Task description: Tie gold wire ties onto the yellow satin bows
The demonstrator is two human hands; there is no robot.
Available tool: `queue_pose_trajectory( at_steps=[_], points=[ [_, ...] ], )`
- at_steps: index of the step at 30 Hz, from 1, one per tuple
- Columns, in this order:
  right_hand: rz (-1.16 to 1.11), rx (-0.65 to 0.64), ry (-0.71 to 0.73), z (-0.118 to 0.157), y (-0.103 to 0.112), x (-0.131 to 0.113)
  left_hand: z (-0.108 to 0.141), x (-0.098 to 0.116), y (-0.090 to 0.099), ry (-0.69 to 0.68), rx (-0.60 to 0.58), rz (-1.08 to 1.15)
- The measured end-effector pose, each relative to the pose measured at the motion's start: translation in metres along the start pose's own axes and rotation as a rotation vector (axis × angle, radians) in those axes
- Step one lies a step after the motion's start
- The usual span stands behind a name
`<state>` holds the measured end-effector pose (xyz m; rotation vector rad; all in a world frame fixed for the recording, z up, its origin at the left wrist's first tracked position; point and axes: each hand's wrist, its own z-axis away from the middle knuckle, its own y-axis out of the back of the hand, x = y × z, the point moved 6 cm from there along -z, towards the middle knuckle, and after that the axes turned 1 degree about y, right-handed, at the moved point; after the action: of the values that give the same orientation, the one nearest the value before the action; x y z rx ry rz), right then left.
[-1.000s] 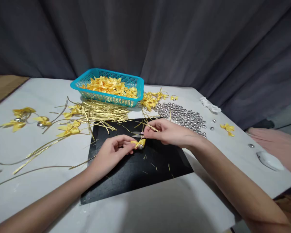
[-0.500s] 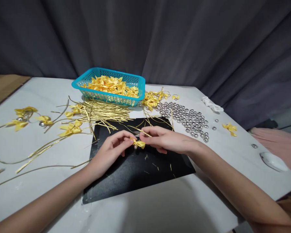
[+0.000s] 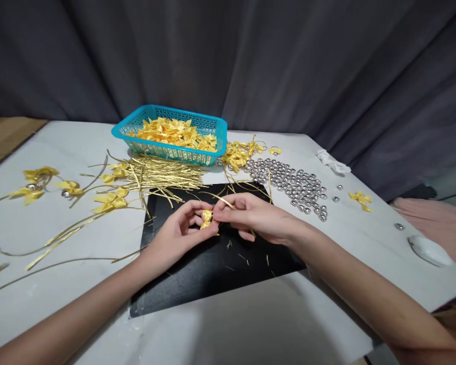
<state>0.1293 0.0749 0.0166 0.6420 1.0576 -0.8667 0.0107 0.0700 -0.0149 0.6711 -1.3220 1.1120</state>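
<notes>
Between the thumb and fingers of my left hand (image 3: 186, 226) is a yellow ribbon bow (image 3: 206, 218), held above a black mat (image 3: 182, 284). My right hand (image 3: 247, 215) is closed in a pinch on a thin gold cord (image 3: 223, 199), its fingertips touching the bow's right side. The cord's loose end reaches up and left past the fingers, and a piece shows below the hand. Fingers hide where cord and bow meet. Beyond the hands lies a pile of gold cords (image 3: 163, 175).
A blue basket (image 3: 167, 152) of yellow bows stands at the back. Silver heart-shaped beads (image 3: 289, 185) spread to the right, near a white computer mouse (image 3: 428, 251) and crumpled tissue (image 3: 332, 162). Finished-looking bows with cords (image 3: 112, 202) lie left. Pink cloth (image 3: 433, 223) shows at far right.
The bow has turned in my left hand, and its bead no longer shows. My left thumb has shifted over its lower part. The right fingertips have come in against the bow.
</notes>
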Motion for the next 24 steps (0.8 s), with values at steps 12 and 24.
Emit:
queue_pose_trajectory(
  at_steps=[12, 24],
  points=[
    [0.21, -0.014, -0.071, 0.016, 0.017, -0.017, 0.001, -0.002, 0.006, 0.024, 0.017, -0.08],
    [0.275, -0.048, -0.065, 0.022, 0.039, -0.024, 0.003, 0.006, 0.007, -0.028, 0.118, -0.244]
  ],
)
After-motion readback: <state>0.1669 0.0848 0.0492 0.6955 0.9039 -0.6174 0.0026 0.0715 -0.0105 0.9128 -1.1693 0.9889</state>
